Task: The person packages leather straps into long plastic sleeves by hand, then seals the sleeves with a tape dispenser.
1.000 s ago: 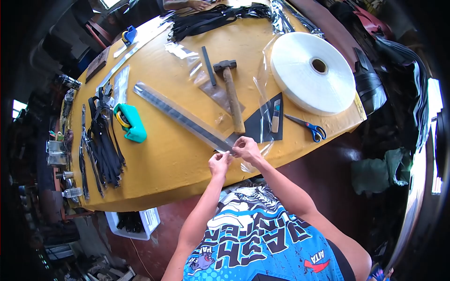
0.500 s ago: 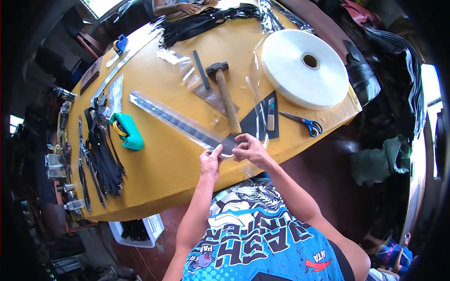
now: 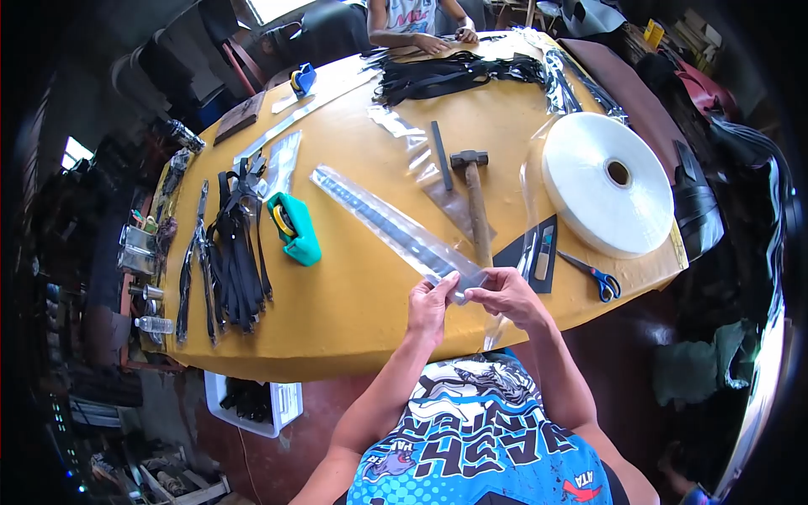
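A long clear plastic sleeve (image 3: 383, 220) with a dark strip inside slants over the yellow table, its near end at my hands. My left hand (image 3: 431, 305) pinches that end between thumb and fingers. Just to its right, my right hand (image 3: 507, 296) is closed on the same end, thumb and fingers together. Beyond my right hand lies a hammer (image 3: 476, 202) with a wooden handle, beside a thin dark bar (image 3: 441, 156). Right of the hammer, a cutter (image 3: 544, 256) rests on a black piece, with blue-handled scissors (image 3: 602, 283) nearby.
A large roll of clear film (image 3: 589, 185) sits at the right. Left are a green tape dispenser (image 3: 296, 229) and black straps (image 3: 238, 269). More black straps (image 3: 454, 77) lie at the far edge, near another person's hands (image 3: 446, 42). A white bin (image 3: 289, 404) stands below.
The view has shifted, so the table's things appear farther right. My right hand has closed on the sleeve's near end; its fingers were raised more before. The far person shows more.
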Motion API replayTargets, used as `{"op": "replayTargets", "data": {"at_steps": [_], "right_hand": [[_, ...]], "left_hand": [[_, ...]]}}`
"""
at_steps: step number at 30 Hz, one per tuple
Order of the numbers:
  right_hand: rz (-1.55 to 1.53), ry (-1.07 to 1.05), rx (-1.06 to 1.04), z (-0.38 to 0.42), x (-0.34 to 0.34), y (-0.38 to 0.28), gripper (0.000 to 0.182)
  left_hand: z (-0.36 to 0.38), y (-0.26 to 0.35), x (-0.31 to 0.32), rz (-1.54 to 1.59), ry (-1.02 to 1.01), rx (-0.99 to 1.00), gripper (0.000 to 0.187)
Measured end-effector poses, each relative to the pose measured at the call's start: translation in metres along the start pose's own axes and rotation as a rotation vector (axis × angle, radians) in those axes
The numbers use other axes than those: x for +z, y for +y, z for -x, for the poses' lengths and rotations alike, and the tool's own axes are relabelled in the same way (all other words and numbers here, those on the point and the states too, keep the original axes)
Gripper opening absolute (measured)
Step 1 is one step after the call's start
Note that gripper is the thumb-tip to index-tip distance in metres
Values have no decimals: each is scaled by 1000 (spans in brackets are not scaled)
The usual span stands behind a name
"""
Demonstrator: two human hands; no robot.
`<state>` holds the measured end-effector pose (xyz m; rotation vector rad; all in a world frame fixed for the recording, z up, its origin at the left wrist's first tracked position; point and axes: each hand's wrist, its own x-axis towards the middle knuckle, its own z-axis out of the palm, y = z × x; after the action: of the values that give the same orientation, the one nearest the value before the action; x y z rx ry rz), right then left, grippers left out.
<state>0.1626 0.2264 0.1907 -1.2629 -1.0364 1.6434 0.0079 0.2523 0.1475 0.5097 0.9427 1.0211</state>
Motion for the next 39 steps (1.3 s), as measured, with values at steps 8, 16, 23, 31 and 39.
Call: {"op": "replayTargets", "data": {"at_steps": [8,16,23,31,39], "right_hand": [[-151,31,-52,-6,13,-11,25],[-181,-13,-101,-8,23,-22,27],[-175,-83,-266,-12,38,-46,17],[267,-126,-720,7,61,-147,14],[241,-142,-744,5,72,-163,10]], "left_hand": [[6,44,-47,-747,8,363,38],[-35,102,-23,-1585,-525,1348,49],[-48,112,-14,-1308,-566,1507,31],[7,237,20,-1218,-239,1501,24],[54,297,79,-569,-516,1226,28]]}}
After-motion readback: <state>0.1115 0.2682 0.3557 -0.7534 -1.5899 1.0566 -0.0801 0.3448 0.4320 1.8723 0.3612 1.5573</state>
